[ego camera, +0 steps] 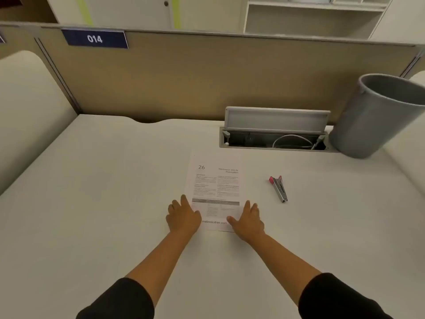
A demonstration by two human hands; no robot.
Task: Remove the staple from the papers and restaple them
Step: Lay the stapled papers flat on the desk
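Observation:
The printed papers point(216, 183) lie flat on the white desk point(103, 203), page number 26 at the top left. My left hand point(182, 217) rests flat on the papers' lower left corner, fingers straight. My right hand point(247, 221) lies flat on the lower right corner, thumb on the sheet. A small red and silver stapler point(278, 188) lies on the desk to the right of the papers, apart from both hands. The staple itself is too small to make out.
A grey waste bin point(377, 116) stands at the back right of the desk. Beside it an open cable hatch point(273, 139) with its lid up holds a white cable. A beige partition point(184, 77) closes off the far edge.

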